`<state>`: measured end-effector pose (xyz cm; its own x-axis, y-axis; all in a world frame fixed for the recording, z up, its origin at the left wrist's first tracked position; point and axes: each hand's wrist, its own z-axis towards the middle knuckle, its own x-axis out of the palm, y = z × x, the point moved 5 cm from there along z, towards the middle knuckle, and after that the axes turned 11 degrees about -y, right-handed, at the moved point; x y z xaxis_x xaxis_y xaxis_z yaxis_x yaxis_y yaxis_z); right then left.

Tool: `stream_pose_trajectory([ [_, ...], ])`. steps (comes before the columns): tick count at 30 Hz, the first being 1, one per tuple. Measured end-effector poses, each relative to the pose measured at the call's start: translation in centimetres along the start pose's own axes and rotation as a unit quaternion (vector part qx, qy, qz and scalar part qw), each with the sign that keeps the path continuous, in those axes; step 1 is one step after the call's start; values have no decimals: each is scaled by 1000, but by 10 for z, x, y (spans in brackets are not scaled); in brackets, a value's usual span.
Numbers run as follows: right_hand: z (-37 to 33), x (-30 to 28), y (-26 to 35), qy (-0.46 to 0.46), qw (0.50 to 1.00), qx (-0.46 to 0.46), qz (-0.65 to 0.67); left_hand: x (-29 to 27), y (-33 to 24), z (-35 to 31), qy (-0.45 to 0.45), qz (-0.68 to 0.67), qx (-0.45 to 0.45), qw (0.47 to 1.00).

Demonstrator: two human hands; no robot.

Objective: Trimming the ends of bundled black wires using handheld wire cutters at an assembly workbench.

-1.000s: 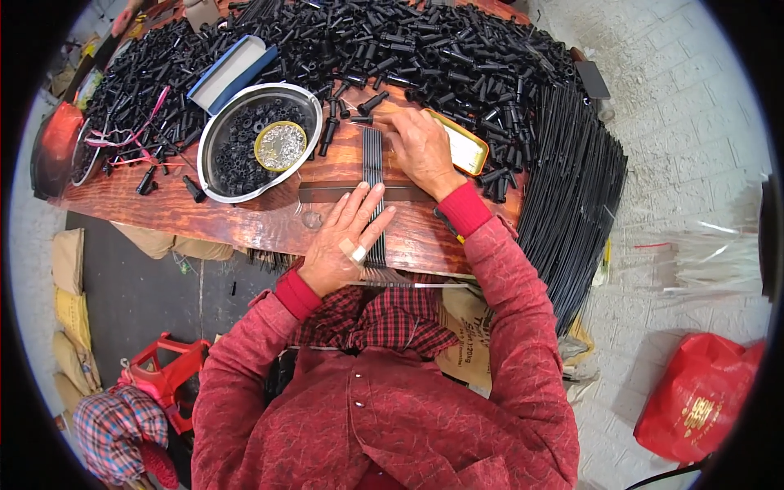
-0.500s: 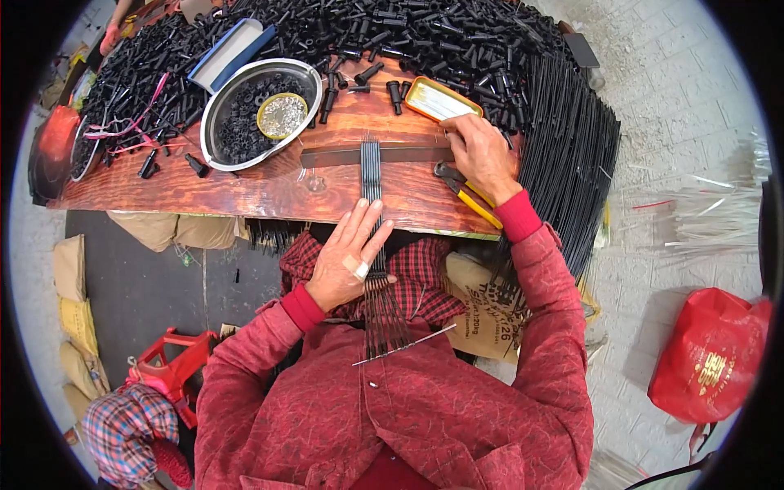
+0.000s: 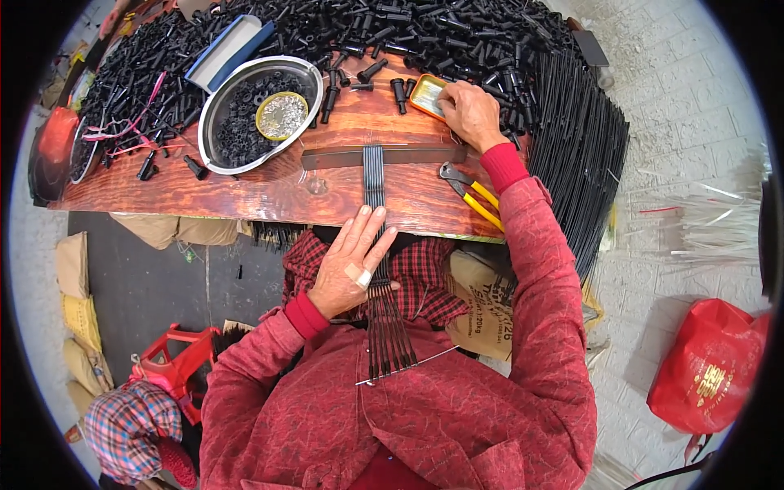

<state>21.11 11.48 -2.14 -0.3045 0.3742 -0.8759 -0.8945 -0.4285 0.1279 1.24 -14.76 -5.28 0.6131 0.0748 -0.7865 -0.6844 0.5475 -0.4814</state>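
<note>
A row of thin black rods [image 3: 374, 175] lies across a flat dark metal bar [image 3: 339, 157] and runs over the table's near edge toward my body. My left hand [image 3: 347, 273] rests over them with its fingers stretched along the row; its thumb shows under the far side, clasping the rods. Toward me they fan out, and a thin silvery wire [image 3: 445, 353] crosses their ends. My right hand [image 3: 472, 114] dips curled fingers into a shallow orange-rimmed tin [image 3: 426, 91] with fine pale pieces; its fingertips are hidden. Yellow-handled pincers [image 3: 474, 196] lie near my right forearm.
A metal basin [image 3: 211, 135] holds small black parts and a round dish [image 3: 282, 116] of silvery bits. Black tubular parts [image 3: 392, 33] heap along the far side. Long black rods [image 3: 576, 147] hang off the right. A blue-and-white box [image 3: 229, 53] sits behind the basin.
My right hand has moved left and slightly away from me, from the tin's near right edge into the tin, which sits further left. My left hand stays on the rods.
</note>
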Motion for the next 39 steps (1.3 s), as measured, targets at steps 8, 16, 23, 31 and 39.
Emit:
stream_pose_trajectory([
  [8,-4,-19,-3,-40,999,24,29,-6,-1,0,-4,1,5,1000],
  [16,-9,-26,8,-57,998,-33,23,-7,0,2,3,8,4,1000],
  [23,-27,-24,64,-14,972,-135,192,-3,0,2,7,8,-1,1000],
  [31,-37,-16,72,53,969,-122,209,-2,1,0,5,1,-2,1000],
  [39,-33,-14,77,72,968,-118,211,-2,3,0,6,7,1,1000],
])
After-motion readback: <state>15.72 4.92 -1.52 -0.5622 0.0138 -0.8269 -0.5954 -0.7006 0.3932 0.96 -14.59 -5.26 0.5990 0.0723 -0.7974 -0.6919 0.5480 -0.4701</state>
